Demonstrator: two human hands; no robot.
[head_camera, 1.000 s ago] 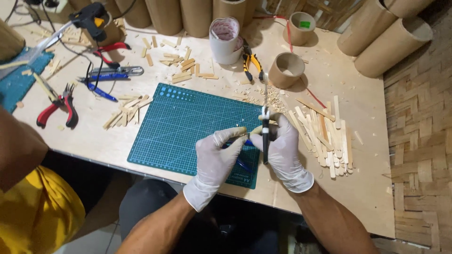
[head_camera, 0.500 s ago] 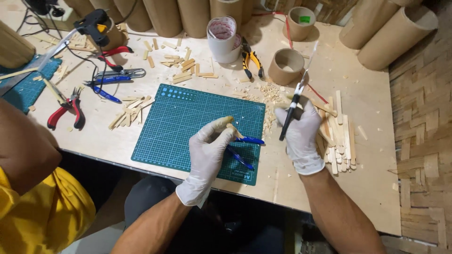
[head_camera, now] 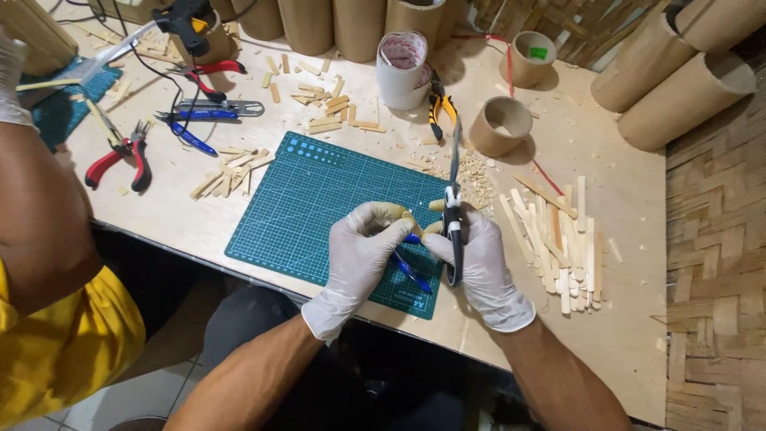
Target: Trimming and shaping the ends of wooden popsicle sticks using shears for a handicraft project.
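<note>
Along the table's (head_camera: pixel 606 335) far edge stand cardboard tubes; two short open rings (head_camera: pixel 500 126) nearer in hold nothing visible, and a white roll (head_camera: pixel 402 70) stands beside them. Two gloved hands meet over the green mat's (head_camera: pixel 319 199) right edge. The right hand (head_camera: pixel 479 267) is wrapped round a knife (head_camera: pixel 454 215) — dark handle, long thin blade pointing to the far edge. The left hand (head_camera: pixel 363 255) pinches a small pale stick (head_camera: pixel 415 222) between fingertips, touching the knife. Blue pliers (head_camera: pixel 411 267) lie under the hands. A stick pile (head_camera: pixel 562 239) lies near the right edge.
</note>
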